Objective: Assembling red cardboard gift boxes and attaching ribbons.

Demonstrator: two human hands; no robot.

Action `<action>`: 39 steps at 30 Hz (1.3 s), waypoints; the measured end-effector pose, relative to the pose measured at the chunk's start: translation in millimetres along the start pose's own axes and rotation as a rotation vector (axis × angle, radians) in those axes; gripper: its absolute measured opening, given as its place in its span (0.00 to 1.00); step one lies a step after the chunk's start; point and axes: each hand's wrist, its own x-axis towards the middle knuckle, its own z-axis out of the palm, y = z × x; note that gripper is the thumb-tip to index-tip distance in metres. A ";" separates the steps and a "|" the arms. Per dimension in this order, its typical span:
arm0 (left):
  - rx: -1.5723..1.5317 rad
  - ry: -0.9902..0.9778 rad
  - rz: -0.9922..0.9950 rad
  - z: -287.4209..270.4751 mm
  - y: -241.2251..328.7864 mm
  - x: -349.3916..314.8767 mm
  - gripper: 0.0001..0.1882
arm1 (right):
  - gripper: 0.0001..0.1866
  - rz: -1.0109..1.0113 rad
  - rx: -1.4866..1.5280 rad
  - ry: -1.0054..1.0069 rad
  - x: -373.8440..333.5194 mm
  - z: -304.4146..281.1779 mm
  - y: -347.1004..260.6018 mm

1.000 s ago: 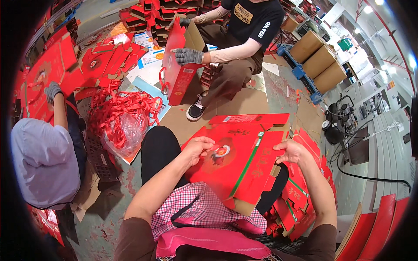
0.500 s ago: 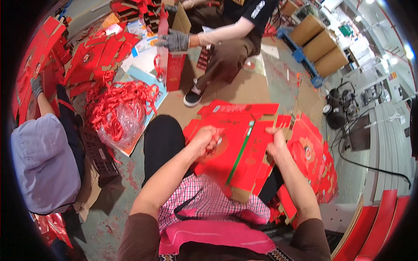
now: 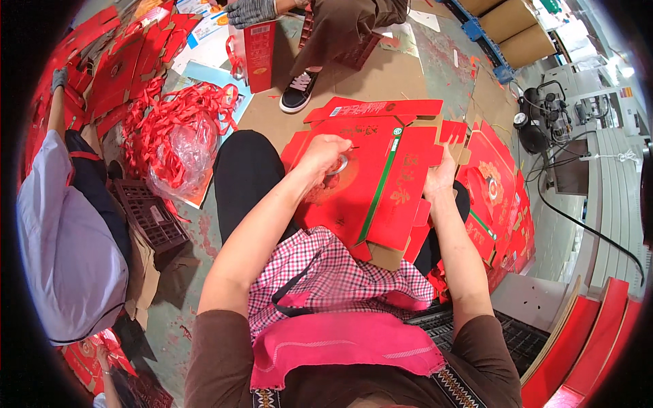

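A flat red printed carton (image 3: pixel 377 180) with a green stripe and gold lettering lies tilted across my lap. My left hand (image 3: pixel 325 160) rests on its face with the fingers pinched together, beside a round emblem (image 3: pixel 337 165). What sits in that pinch, if anything, is too small to make out. At the carton's right edge, my right hand (image 3: pixel 441 170) grips the board by its flaps, partly behind it. More flat red cartons (image 3: pixel 491 178) with gold designs are stacked to the right of that hand.
Red ribbons (image 3: pixel 166 129) lie heaped with clear plastic at left. A co-worker's gloved hand (image 3: pixel 250 10) is by an upright red box (image 3: pixel 261 58) ahead. Another person in a pale top (image 3: pixel 71 238) bends at far left, near a dark crate (image 3: pixel 151 216). A compressor (image 3: pixel 537 122) and cable stand right.
The carton and both hands sit higher in the picture. My left hand stays pinched by the emblem; my right fingers have shifted up along the edge. The view has tipped downward.
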 end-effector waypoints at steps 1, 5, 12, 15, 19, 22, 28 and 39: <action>0.011 -0.009 0.001 3.2 0.4 4.1 0.07 | 0.24 0.059 -0.010 -0.038 1.9 -8.9 1.0; -0.056 -0.122 -0.043 7.1 -2.8 16.9 0.07 | 0.26 0.140 -0.025 -0.022 -6.4 -25.9 23.8; -0.067 -0.017 0.047 20.7 -18.5 30.1 0.06 | 0.30 0.215 0.003 -0.152 -10.1 -27.6 28.5; -0.068 -0.041 0.118 24.5 -20.3 30.9 0.04 | 0.30 0.227 -0.004 -0.188 -8.2 -28.5 28.7; -0.211 -0.084 0.099 25.3 -21.7 33.5 0.02 | 0.27 0.227 -0.053 -0.268 -3.6 -30.8 29.2; -0.252 -0.105 0.090 28.6 -18.4 34.2 0.02 | 0.25 0.222 -0.035 -0.266 0.7 -41.7 26.2; -0.210 -0.126 0.091 36.4 -22.7 41.4 0.03 | 0.21 0.145 -0.064 -0.190 2.1 -42.5 30.2; -0.037 0.043 0.208 48.1 -30.5 56.4 0.02 | 0.21 0.187 -0.030 -0.230 3.1 -50.3 31.7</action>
